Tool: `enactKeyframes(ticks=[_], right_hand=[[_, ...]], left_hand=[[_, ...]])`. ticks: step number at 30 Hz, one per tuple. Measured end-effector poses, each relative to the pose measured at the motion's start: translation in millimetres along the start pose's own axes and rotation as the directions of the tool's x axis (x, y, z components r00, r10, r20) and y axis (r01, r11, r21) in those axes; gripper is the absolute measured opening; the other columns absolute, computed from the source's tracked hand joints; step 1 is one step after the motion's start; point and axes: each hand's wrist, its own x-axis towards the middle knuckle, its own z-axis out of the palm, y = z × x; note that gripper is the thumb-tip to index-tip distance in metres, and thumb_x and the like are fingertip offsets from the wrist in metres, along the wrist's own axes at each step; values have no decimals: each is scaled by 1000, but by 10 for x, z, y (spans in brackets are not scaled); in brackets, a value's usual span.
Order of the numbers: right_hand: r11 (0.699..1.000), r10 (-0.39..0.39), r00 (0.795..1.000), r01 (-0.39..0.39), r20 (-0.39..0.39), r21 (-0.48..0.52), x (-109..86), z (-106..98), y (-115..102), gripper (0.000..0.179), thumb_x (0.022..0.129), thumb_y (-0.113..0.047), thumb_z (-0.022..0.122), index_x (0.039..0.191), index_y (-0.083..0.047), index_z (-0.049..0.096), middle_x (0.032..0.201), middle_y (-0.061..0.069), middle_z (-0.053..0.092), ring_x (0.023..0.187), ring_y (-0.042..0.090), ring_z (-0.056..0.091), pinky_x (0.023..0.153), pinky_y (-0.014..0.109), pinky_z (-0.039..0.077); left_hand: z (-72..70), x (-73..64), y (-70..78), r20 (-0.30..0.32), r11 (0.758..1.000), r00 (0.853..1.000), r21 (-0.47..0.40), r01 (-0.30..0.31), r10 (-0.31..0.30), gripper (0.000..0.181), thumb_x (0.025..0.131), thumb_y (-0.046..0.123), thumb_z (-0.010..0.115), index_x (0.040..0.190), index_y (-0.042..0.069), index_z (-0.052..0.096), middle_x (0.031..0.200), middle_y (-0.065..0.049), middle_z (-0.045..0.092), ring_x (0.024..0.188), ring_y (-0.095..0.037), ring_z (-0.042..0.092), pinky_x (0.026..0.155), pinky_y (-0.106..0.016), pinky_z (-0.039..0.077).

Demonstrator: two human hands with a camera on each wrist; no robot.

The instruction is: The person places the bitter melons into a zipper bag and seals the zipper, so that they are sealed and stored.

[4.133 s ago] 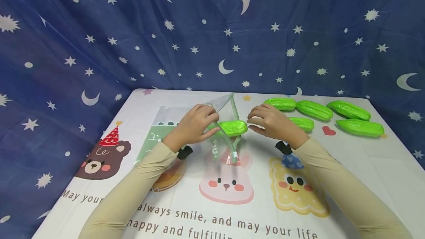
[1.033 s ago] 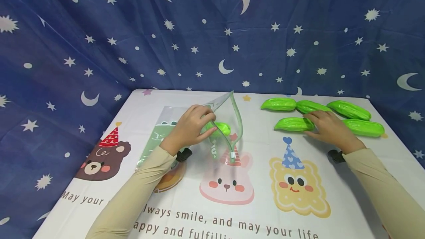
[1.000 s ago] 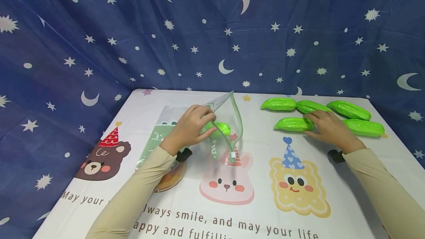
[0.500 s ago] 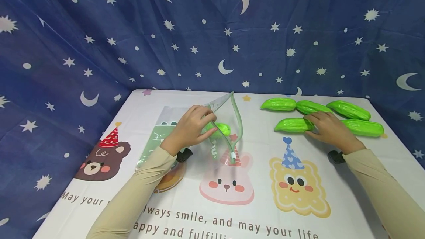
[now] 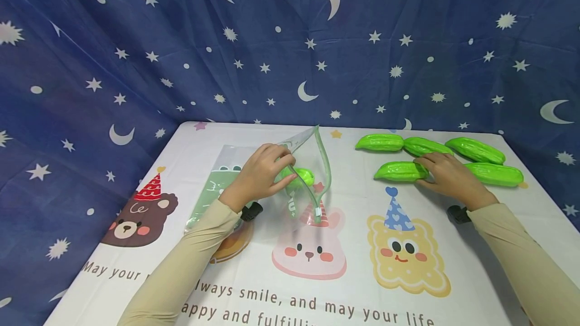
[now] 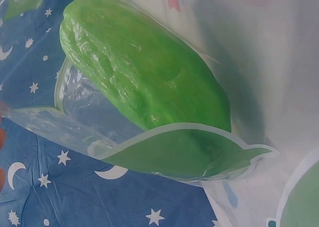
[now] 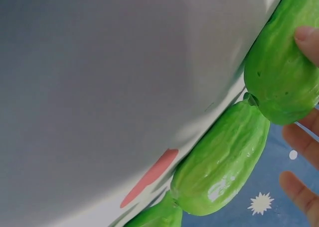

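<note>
Head view: your right hand (image 5: 453, 179) grips the front squash (image 5: 399, 171)

It lies on the bench (image 5: 355, 258), its long side running left to right, thin tip pointing left. You pinch it by its right end. Your left hand (image 5: 260, 174) pinches the rim of the clear bag (image 5: 209, 197), whose mouth opens to the right. Another squash (image 5: 305, 177) is inside, blunt end facing that mouth.

Head view looks forward and down; both wrist views sit close.
</note>
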Motion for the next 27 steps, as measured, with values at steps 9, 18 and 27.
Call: enactKeyframes(ticks=[9, 18, 27], right_hand=[[1000, 4, 1000, -4, -4, 17, -7, 6, -8, 52, 62, -17, 84, 103, 4, 62, 91, 18, 65, 84, 36, 62, 78, 53, 49], [1000, -9, 1000, 9, 2, -8, -10, 25, -1, 58, 61, -20, 84, 107, 7, 62, 97, 23, 64, 90, 39, 61, 80, 55, 48], [999, -40, 999, 40, -28, -1, -4, 15, 8, 59, 57, -19, 86, 103, 7, 62, 94, 22, 62, 87, 37, 61, 77, 54, 49]], left_hand=[[12, 0, -1, 6, 1000, 1000, -4, -2, 2, 22, 84, 29, 64, 92, 8, 61, 93, -7, 60, 92, -25, 57, 92, -37, 44], [17, 2, 6, 12, 1000, 1000, -10, 1, -1, 21, 85, 29, 63, 92, 8, 61, 93, -6, 60, 92, -25, 56, 91, -36, 44], [3, 6, 17, 7, 1000, 1000, -10, -2, 2, 21, 84, 28, 65, 91, 8, 60, 91, -6, 59, 92, -25, 57, 92, -36, 45]])
